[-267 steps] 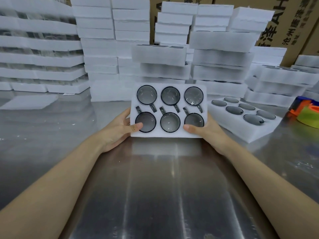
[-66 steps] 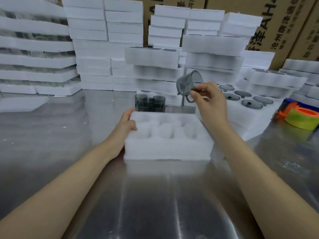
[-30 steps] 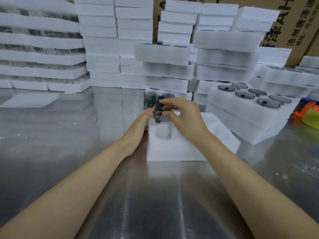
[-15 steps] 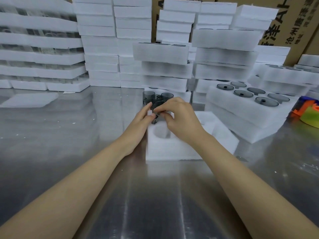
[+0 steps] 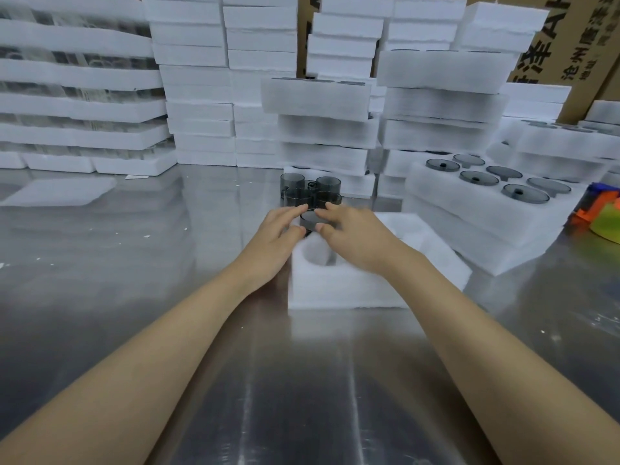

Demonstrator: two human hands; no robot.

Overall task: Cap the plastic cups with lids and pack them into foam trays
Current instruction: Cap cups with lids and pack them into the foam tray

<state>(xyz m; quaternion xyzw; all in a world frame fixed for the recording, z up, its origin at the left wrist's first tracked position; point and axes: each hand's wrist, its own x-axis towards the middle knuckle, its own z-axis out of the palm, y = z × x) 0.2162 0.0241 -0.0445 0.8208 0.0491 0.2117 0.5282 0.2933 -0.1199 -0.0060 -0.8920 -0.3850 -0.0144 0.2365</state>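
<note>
Steel table (image 5: 167,263) walled in by foam stacks (image 5: 322,105), with both hands on one dark cup (image 5: 310,220).
Left hand (image 5: 278,229) and right hand (image 5: 355,233) each pinch the dark cup between thumb and curled fingers over the far-left pocket of the foam tray (image 5: 335,286); blur hides whether it sits inside. Four open cups (image 5: 310,193) crowd just behind at 12 o'clock. A second tray (image 5: 469,209) showing dark round tops lies at 2 o'clock.

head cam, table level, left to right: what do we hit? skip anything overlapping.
Going right: flat foam sheet → left hand → grey cup pinched between both hands → right hand → foam tray of grey lids → coloured tape rolls. Left out for overlap: foam tray under the hands, loose cups behind.
</note>
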